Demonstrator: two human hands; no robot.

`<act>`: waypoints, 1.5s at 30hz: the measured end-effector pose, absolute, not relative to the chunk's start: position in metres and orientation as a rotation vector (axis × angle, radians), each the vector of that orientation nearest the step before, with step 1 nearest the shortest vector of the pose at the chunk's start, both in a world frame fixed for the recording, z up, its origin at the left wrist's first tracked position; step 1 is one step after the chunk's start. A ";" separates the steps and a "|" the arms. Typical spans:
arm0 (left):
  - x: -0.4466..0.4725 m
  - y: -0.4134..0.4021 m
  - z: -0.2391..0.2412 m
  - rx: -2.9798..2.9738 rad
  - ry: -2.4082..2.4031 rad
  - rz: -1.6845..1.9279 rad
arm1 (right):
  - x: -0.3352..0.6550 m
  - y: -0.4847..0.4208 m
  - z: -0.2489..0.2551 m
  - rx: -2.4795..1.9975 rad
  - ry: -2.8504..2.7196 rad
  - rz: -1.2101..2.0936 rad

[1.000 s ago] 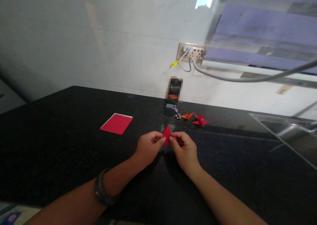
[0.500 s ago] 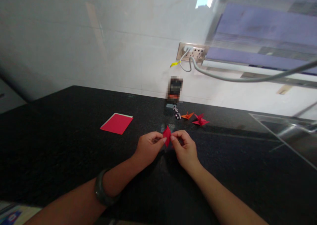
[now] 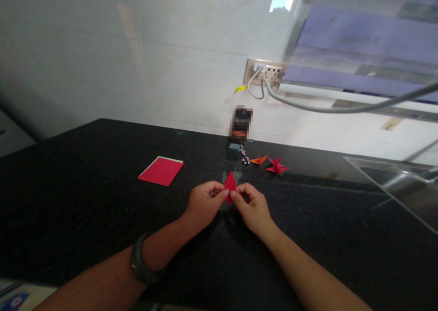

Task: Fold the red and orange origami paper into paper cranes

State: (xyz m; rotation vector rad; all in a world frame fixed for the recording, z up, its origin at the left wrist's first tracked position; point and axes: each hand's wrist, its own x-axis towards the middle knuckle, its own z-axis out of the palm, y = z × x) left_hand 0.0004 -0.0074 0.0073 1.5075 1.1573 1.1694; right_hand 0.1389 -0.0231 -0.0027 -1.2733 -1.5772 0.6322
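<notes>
A small folded piece of red paper (image 3: 230, 182) is pinched between both my hands, just above the black countertop (image 3: 85, 210). My left hand (image 3: 204, 204), with a dark band on the wrist, grips its left side with thumb and forefinger. From the right, my right hand (image 3: 251, 207) pinches the same piece, fingers curled. The paper's pointed top stands above my fingertips.
A stack of red paper sheets (image 3: 160, 170) lies to the left. A folded orange paper figure (image 3: 259, 159) and a red one (image 3: 276, 166) sit further back, by a small dark object (image 3: 241, 124) at the wall. A wall socket with cables (image 3: 265, 72) is above; a steel sink (image 3: 404, 183) is at right.
My right hand has slid slightly left, so its fingertips now meet the left hand's at the paper's lower part. The paper stands a little more upright.
</notes>
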 end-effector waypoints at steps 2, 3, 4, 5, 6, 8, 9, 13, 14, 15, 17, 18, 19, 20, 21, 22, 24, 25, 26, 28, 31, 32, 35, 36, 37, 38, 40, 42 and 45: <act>0.000 -0.007 0.007 1.511 1.155 1.168 | 0.139 -0.024 -0.001 -1.273 -1.607 0.566; 0.000 -0.008 0.007 1.524 1.154 1.160 | 0.138 -0.025 -0.001 -1.274 -1.610 0.522; 0.000 -0.008 0.006 1.544 1.152 1.148 | 0.138 -0.026 0.000 -1.275 -1.606 0.474; 0.000 -0.008 0.006 1.567 1.148 1.133 | 0.137 -0.026 0.000 -1.272 -1.601 0.427; 0.000 -0.008 0.005 1.589 1.141 1.118 | 0.137 -0.027 0.001 -1.265 -1.596 0.382; 0.000 -0.009 0.004 1.619 1.121 1.098 | 0.137 -0.028 0.002 -1.240 -1.595 0.303; 0.000 -0.009 0.004 1.624 1.116 1.093 | 0.136 -0.028 0.003 -1.218 -1.600 0.269; 0.001 -0.011 0.007 1.597 1.150 1.091 | 0.136 -0.030 0.005 -1.072 -1.674 0.128; 0.001 -0.011 0.009 1.581 1.153 1.096 | 0.136 -0.030 0.005 -1.039 -1.701 0.100; 0.001 -0.011 0.010 1.566 1.151 1.100 | 0.136 -0.030 0.005 -1.016 -1.726 0.077; 0.001 -0.011 0.013 1.531 1.141 1.109 | 0.136 -0.030 0.005 -0.998 -1.764 0.038; 0.001 -0.011 0.014 1.513 1.137 1.112 | 0.136 -0.030 0.004 -0.998 -1.778 0.020; 0.001 -0.011 0.014 1.496 1.134 1.118 | 0.135 -0.030 0.004 -1.003 -1.790 0.003; 0.001 -0.011 0.014 1.482 1.127 1.125 | 0.135 -0.030 0.003 -1.011 -1.804 -0.011; 0.001 -0.011 0.014 1.471 1.117 1.133 | 0.135 -0.030 0.003 -1.022 -1.819 -0.020; 0.001 -0.011 0.014 1.462 1.105 1.141 | 0.135 -0.030 0.003 -1.034 -1.836 -0.024; 0.001 -0.011 0.013 1.441 1.079 1.155 | 0.134 -0.030 0.003 -1.056 -1.864 -0.028; 0.001 -0.011 0.012 1.424 1.065 1.158 | 0.134 -0.030 0.003 -1.064 -1.873 -0.028; 0.001 -0.011 0.012 1.403 1.050 1.160 | 0.134 -0.031 0.003 -1.069 -1.878 -0.028; 0.001 -0.011 0.012 1.375 1.032 1.168 | 0.132 -0.032 0.003 -1.079 -1.884 -0.016; 0.001 -0.011 0.012 1.394 1.032 1.201 | 0.131 -0.035 0.004 -1.100 -1.898 0.044; 0.001 -0.011 0.012 1.406 1.031 1.212 | 0.131 -0.036 0.004 -1.101 -1.899 0.065; 0.000 -0.009 0.012 1.412 1.002 1.226 | 0.131 -0.038 0.004 -1.062 -1.887 0.105; 0.000 -0.009 0.011 1.413 0.993 1.225 | 0.132 -0.038 0.005 -1.043 -1.883 0.115; -0.001 -0.008 0.012 1.418 0.990 1.226 | 0.132 -0.038 0.005 -1.026 -1.882 0.123; -0.001 -0.007 0.012 1.434 0.992 1.225 | 0.133 -0.038 0.005 -1.011 -1.880 0.127; -0.002 -0.007 0.012 1.499 1.021 1.222 | 0.134 -0.037 0.006 -0.993 -1.872 0.124; -0.003 -0.006 0.012 1.588 1.061 1.218 | 0.135 -0.036 0.007 -1.009 -1.828 0.110; -0.004 -0.006 0.011 1.702 1.091 1.202 | 0.136 -0.034 0.008 -1.088 -1.711 0.084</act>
